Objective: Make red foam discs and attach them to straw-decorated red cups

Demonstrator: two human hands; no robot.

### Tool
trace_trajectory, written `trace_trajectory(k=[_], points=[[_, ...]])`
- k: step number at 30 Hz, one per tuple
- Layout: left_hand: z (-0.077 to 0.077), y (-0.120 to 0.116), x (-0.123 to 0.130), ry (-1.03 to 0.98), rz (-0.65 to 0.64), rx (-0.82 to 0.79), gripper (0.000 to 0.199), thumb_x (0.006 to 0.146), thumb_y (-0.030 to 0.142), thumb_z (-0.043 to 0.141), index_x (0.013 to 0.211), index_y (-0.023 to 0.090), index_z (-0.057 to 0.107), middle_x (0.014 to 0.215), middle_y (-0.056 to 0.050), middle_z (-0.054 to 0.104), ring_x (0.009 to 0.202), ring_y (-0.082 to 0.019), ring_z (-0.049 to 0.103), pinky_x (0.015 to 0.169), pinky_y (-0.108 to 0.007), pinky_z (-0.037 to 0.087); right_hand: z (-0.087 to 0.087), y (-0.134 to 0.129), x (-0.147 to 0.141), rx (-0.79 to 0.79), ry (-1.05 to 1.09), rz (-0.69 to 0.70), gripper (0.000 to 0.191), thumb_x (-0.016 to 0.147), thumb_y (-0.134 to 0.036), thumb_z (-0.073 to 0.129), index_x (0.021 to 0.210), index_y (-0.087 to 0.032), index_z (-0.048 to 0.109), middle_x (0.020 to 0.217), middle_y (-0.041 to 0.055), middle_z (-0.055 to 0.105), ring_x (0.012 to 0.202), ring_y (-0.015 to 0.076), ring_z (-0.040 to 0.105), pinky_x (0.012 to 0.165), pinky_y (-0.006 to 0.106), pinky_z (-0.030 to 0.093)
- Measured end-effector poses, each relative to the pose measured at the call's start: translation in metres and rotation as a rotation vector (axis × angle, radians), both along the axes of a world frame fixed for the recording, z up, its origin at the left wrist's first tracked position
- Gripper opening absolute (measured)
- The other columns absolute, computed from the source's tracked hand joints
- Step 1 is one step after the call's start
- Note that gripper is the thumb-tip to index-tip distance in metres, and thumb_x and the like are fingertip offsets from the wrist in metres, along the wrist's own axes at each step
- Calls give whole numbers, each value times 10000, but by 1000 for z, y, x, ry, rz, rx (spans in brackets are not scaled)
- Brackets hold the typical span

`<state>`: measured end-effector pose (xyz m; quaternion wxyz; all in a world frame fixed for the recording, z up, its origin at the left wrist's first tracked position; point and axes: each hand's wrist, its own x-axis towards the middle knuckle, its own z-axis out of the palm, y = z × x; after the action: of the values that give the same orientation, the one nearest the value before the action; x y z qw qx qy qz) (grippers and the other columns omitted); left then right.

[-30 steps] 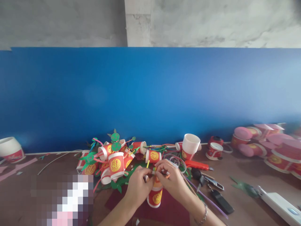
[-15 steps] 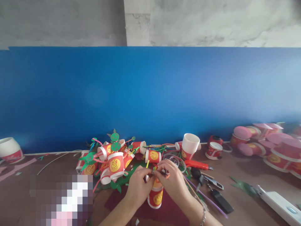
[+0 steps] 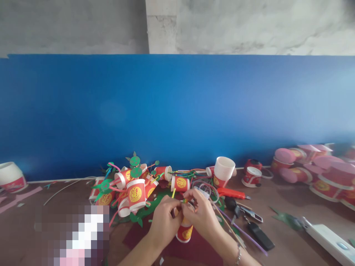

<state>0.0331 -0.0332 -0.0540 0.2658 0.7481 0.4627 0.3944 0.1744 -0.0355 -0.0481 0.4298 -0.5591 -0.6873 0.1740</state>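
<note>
A red and white paper cup [image 3: 184, 233] with a yellow print is slightly tilted over a dark red sheet [image 3: 203, 248]. My left hand [image 3: 165, 214] is closed at the cup's upper left side, thumb and fingers against it. Closed in a pinch, my right hand [image 3: 200, 210] meets it over the cup's mouth. Between the fingertips shows a small yellow and green bit, too small to name. The fingers hide most of the cup's top. A yellow pipe cleaner [image 3: 173, 192] sticks up just behind my left hand.
Decorated paper cups [image 3: 136, 195] with green discs lie piled at left. A cup stack [image 3: 224, 168], an orange-red utility knife [image 3: 232, 193] and keys with a black fob [image 3: 260, 235] are at right. Farther right stand pink-topped cups [image 3: 327, 186] and a white glue gun [image 3: 328, 238].
The cup has tilted a little and its base has shifted slightly right. My right fingers have moved at its mouth, baring the small yellow and green bit.
</note>
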Motion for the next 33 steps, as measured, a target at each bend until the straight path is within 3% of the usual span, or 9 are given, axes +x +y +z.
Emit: trace_trajectory(k=[4,9,14,18,25,33], points=[[1,-2,2,-20,-19,-5,192,728,84,525,622,205,631,636,-5,574,727,-181,505,630,-246,363,-3,-2,-2,-47,20,-25,173,637,-135,491,792,-199,535,769,8,608,697,171,549,616,261,420],[0,-1,1,-23,-17,-9,177,770,163,540,630,203,642,618,-1,552,697,-177,504,622,-253,366,-3,-3,0,35,58,3,134,719,-198,549,853,-202,548,811,25,620,751,187,571,667,277,450],[-8,10,-4,-2,191,-32,140,746,229,556,666,191,665,625,0,551,630,-168,501,599,-260,375,3,-6,4,225,-22,9,55,798,-198,542,805,-213,594,862,60,634,824,217,580,738,331,461],[-11,13,-5,-20,266,5,136,733,237,561,648,182,652,637,-9,564,628,-168,516,607,-262,393,-2,-5,3,272,-113,42,151,829,-186,533,851,-229,676,942,79,664,874,241,593,793,384,462],[-9,7,1,-26,158,88,160,761,187,533,629,195,623,596,2,552,646,-166,516,616,-252,383,-5,-1,2,203,-23,81,153,832,-192,540,846,-205,692,959,95,677,891,244,612,792,368,482],[-7,3,2,-44,31,43,230,733,108,485,521,196,497,565,7,494,669,-164,483,610,-243,360,1,-2,0,100,89,142,117,747,-140,588,764,-204,684,913,74,689,883,232,617,812,349,479]])
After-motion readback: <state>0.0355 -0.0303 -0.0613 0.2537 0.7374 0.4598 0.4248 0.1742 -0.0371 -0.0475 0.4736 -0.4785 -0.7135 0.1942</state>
